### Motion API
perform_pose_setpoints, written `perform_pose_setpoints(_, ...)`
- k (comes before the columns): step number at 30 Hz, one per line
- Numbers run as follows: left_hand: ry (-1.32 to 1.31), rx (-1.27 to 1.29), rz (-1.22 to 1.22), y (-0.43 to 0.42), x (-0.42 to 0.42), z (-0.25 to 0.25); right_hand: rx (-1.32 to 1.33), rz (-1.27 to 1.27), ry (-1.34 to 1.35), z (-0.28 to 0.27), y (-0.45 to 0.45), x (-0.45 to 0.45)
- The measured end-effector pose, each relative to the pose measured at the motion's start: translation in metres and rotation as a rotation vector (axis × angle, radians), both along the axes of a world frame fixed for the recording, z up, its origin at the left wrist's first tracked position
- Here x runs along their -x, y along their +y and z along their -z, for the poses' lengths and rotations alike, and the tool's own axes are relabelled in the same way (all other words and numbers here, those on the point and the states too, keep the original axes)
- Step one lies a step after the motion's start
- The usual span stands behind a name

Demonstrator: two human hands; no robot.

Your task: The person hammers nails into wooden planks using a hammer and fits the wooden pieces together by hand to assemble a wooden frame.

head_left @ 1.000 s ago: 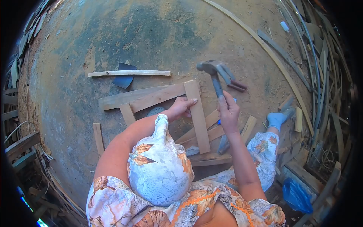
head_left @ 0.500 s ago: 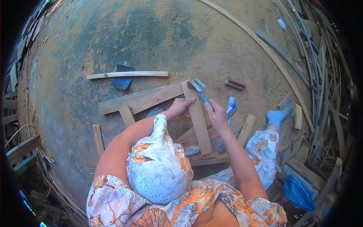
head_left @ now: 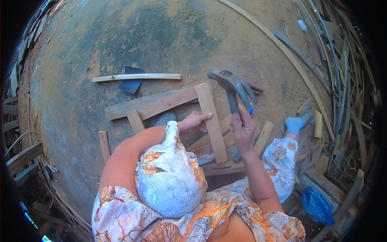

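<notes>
My right hand (head_left: 244, 129) is closed round the handle of a claw hammer (head_left: 231, 82), whose head is raised above the floor, to the right of a flat upright board's far end. That board (head_left: 212, 125) meets a longer pale board (head_left: 169, 101) at its top corner. With thumb on top, my left hand (head_left: 196, 122) grips the upright board by its left edge, its other fingers partly hidden. A short wood piece (head_left: 136, 122) joins the long board's left part. A blue marker (head_left: 250, 111) shows partly behind the hammer.
A pale strip (head_left: 137, 77) lies across a dark sheet (head_left: 130, 86). Loose wood pieces (head_left: 264, 137) lie near my sock-covered foot (head_left: 294, 126). A long curved strip (head_left: 282, 48) crosses the right side, beside stacked slats (head_left: 344, 80). A blue plastic bag (head_left: 317, 205) is at lower right.
The hammer came down onto the board's top end and is now raised again, up and right. My left hand has slid slightly down along the board's edge.
</notes>
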State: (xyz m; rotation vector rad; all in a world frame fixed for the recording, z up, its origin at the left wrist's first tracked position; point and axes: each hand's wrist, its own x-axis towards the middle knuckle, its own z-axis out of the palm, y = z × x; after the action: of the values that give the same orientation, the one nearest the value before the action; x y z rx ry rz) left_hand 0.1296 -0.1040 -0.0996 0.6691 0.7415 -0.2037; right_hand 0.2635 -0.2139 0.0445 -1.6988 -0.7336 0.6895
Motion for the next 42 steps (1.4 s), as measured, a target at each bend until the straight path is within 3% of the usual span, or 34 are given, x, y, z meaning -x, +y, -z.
perform_pose_setpoints(3, 0.017, 0.014, -0.007, 0.0, 0.0, 0.004, -0.121, -0.032, -0.121, 0.037, -0.018, 0.001)
perform_pose_setpoints(5, 0.038, -0.013, 0.028, 0.001, -0.001, 0.002, 0.242, -0.178, -0.372, 0.075, -0.025, -0.011)
perform_pose_setpoints(7, 0.032, -0.036, 0.001, 0.002, -0.005, 0.001, 0.193, -0.142, -0.342, 0.066, -0.015, -0.013)
perform_pose_setpoints(10, 0.037, -0.031, -0.026, -0.001, -0.006, 0.002, 0.355, -0.164, -0.157, 0.028, -0.007, -0.015)
perform_pose_setpoints(13, 0.041, -0.039, -0.026, 0.002, -0.005, 0.002, 0.132, -0.121, -0.165, -0.002, -0.006, -0.007)
perform_pose_setpoints(16, 0.025, -0.037, -0.023, 0.003, -0.003, 0.002, -0.098, -0.053, -0.143, 0.006, -0.013, -0.001)
perform_pose_setpoints(19, 0.029, -0.02, -0.02, 0.0, -0.003, 0.004, -0.011, -0.115, -0.302, 0.054, -0.026, -0.008)
perform_pose_setpoints(20, 0.057, -0.027, -0.013, 0.001, -0.002, 0.006, 0.168, -0.149, -0.287, 0.061, -0.026, -0.013)
perform_pose_setpoints(21, 0.057, -0.031, -0.009, 0.005, -0.002, 0.004, 0.348, -0.18, -0.268, 0.059, -0.019, -0.015)
perform_pose_setpoints(25, 0.038, -0.053, -0.007, 0.003, -0.001, 0.003, 0.362, -0.148, -0.093, 0.019, -0.008, -0.017)
perform_pose_setpoints(27, 0.038, -0.04, -0.026, 0.004, 0.0, 0.003, 0.053, -0.086, -0.128, -0.004, -0.001, -0.009)
perform_pose_setpoints(30, 0.032, -0.031, -0.031, 0.006, 0.0, 0.002, -0.158, -0.06, -0.135, -0.008, -0.001, 0.001)
perform_pose_setpoints(31, 0.03, -0.036, -0.022, 0.007, 0.001, 0.002, -0.159, -0.062, -0.137, 0.002, -0.003, -0.001)
perform_pose_setpoints(33, 0.021, -0.042, -0.015, 0.008, 0.001, 0.002, 0.041, -0.202, -0.398, 0.054, -0.013, -0.01)
perform_pose_setpoints(34, 0.036, -0.062, 0.009, 0.008, 0.002, 0.005, 0.221, -0.227, -0.404, 0.086, -0.018, -0.017)
perform_pose_setpoints(35, 0.052, -0.086, 0.036, 0.01, 0.003, 0.006, 0.217, -0.22, -0.404, 0.079, -0.011, -0.019)
perform_pose_setpoints(38, 0.035, -0.045, 0.017, 0.013, 0.004, 0.004, 0.355, -0.219, -0.18, 0.047, -0.006, -0.016)
perform_pose_setpoints(40, 0.043, -0.057, 0.002, 0.012, 0.002, 0.005, 0.257, -0.027, 0.142, 0.039, -0.013, -0.013)
perform_pose_setpoints(42, 0.053, -0.061, -0.014, 0.012, 0.003, 0.005, 0.177, 0.064, 0.089, 0.043, -0.03, -0.011)
